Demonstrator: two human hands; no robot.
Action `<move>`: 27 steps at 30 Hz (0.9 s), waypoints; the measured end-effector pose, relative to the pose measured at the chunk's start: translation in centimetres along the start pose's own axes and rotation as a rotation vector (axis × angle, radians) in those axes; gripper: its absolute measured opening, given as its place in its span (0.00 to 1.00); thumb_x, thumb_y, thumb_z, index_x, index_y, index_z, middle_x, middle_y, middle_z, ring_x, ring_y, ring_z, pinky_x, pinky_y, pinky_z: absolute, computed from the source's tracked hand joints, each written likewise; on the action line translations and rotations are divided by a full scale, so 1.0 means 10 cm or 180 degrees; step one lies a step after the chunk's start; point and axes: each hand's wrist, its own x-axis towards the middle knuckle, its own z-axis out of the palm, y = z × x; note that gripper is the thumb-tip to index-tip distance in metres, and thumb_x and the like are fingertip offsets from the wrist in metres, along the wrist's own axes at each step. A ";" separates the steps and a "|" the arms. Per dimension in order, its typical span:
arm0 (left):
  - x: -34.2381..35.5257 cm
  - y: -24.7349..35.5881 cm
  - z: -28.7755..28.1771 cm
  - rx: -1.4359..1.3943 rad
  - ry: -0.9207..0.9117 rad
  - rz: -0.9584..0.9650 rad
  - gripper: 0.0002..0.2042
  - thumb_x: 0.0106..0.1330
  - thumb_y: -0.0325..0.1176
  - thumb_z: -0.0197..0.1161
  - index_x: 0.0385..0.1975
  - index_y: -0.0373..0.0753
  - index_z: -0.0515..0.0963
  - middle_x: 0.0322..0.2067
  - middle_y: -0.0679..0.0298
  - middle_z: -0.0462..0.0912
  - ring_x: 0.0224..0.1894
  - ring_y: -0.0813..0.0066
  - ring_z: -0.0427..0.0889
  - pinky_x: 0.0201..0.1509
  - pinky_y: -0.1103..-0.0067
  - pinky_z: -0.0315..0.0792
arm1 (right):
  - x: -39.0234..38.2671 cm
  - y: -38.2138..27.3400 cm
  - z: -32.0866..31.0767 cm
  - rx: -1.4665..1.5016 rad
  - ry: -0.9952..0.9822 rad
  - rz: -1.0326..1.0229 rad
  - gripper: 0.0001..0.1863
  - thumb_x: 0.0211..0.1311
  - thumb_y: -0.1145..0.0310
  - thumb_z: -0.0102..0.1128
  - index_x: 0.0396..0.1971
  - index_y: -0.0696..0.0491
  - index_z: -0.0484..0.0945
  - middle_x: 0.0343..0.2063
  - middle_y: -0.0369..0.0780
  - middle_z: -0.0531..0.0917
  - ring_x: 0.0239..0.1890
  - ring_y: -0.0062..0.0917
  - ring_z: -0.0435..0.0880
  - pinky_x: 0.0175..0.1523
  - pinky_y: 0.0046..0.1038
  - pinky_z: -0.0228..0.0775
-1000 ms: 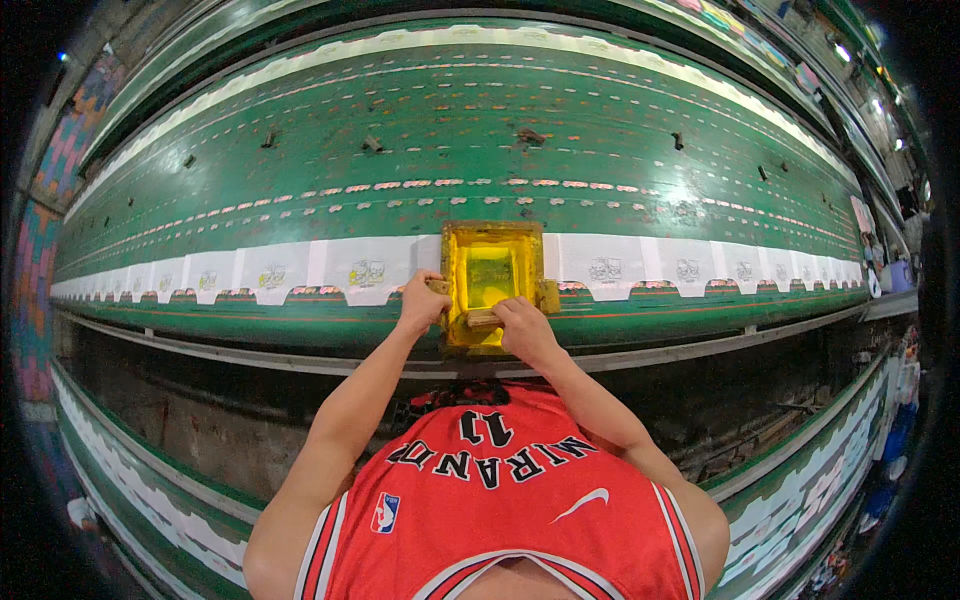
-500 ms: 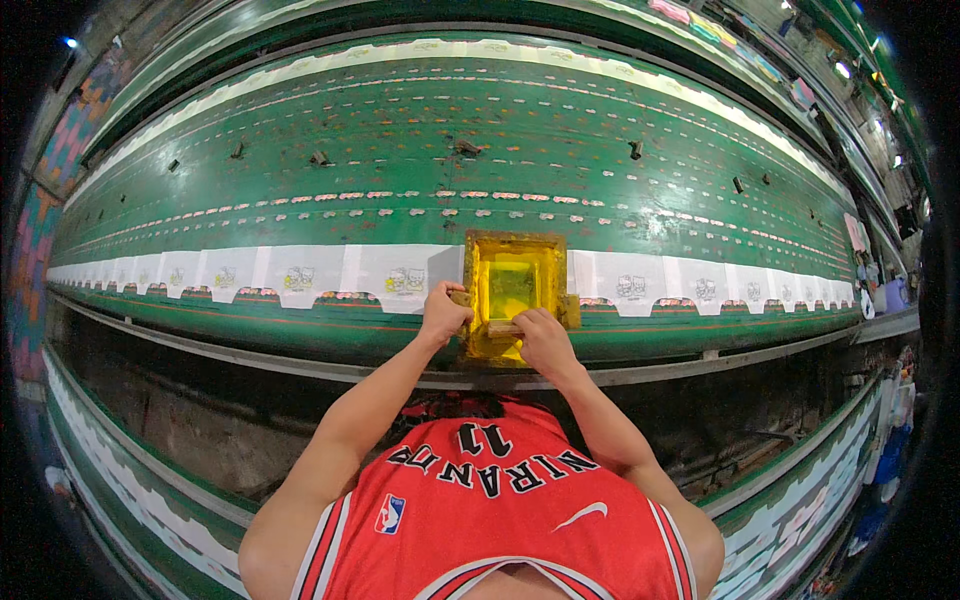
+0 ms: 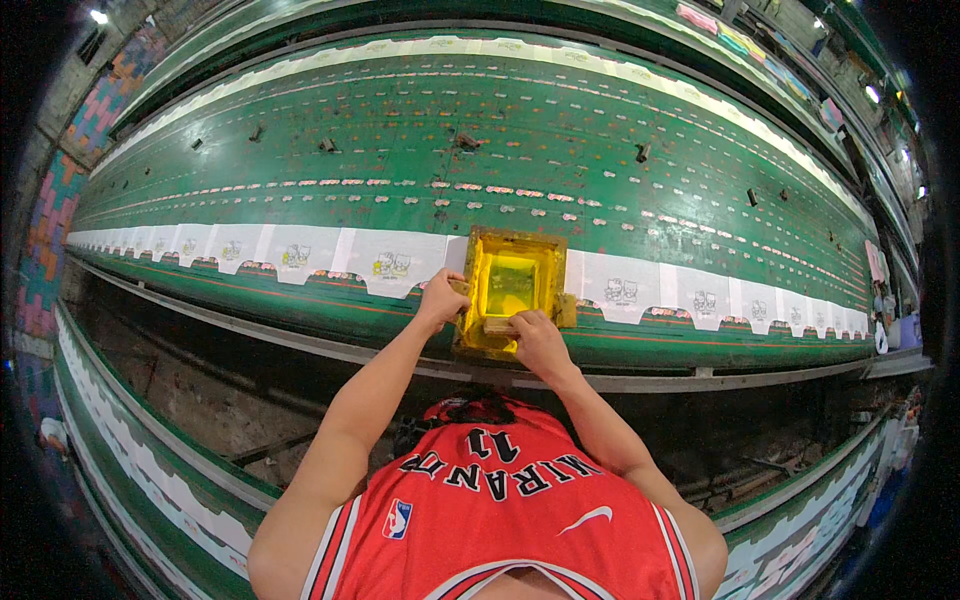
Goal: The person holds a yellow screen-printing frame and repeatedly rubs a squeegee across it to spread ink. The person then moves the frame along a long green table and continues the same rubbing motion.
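Observation:
A screen-printing frame [image 3: 515,238] with a yellow mesh lies over the row of white fabric pieces [image 3: 400,240] at the near edge of the long green table. My left hand [image 3: 441,299] is closed around a grip on the frame's left side. Inside the frame, toward its near end, my right hand [image 3: 537,340] holds a wooden squeegee [image 3: 497,325] with bent fingers. Line-drawn cartoon figures mark the fabric on both sides; those just left of the frame also carry yellow patches. Whatever lies directly beneath the frame is mostly hidden.
Small dark blocks [image 3: 643,153] stand on the green table [image 3: 400,150] among rows of printed marks. A metal rail [image 3: 640,384] runs along its near edge. Another table with fabric pieces [image 3: 200,520] stands behind me, and pale containers [image 3: 908,331] sit at the far right.
The whole view has tilted slightly. The frame sits a little farther right against the fabric, and the grey shadow at its left has shrunk. Both hands keep their holds.

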 end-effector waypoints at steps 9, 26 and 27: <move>0.01 0.05 -0.03 -0.0084 -0.0083 -0.0102 0.29 0.43 0.19 0.73 0.51 0.35 0.75 0.44 0.51 0.81 0.32 0.63 0.84 0.27 0.68 0.79 | -0.04 -0.05 0.00 -0.0079 0.0043 -0.0067 0.15 0.49 0.79 0.60 0.40 0.58 0.82 0.41 0.46 0.84 0.48 0.43 0.81 0.55 0.39 0.76; -0.05 0.15 -0.03 0.0237 -0.0016 0.0022 0.27 0.41 0.21 0.74 0.47 0.35 0.76 0.42 0.52 0.83 0.30 0.65 0.85 0.29 0.70 0.79 | -0.31 -0.12 0.13 -0.0085 0.0410 -0.0168 0.19 0.46 0.83 0.58 0.43 0.58 0.81 0.42 0.45 0.84 0.48 0.44 0.81 0.54 0.41 0.75; -0.04 0.10 -0.05 0.0306 0.0013 0.0070 0.27 0.41 0.21 0.74 0.47 0.35 0.77 0.41 0.52 0.83 0.30 0.65 0.85 0.29 0.70 0.79 | -0.24 -0.10 0.16 -0.0087 0.0442 -0.0190 0.19 0.47 0.82 0.58 0.43 0.58 0.81 0.43 0.45 0.84 0.48 0.44 0.81 0.54 0.41 0.75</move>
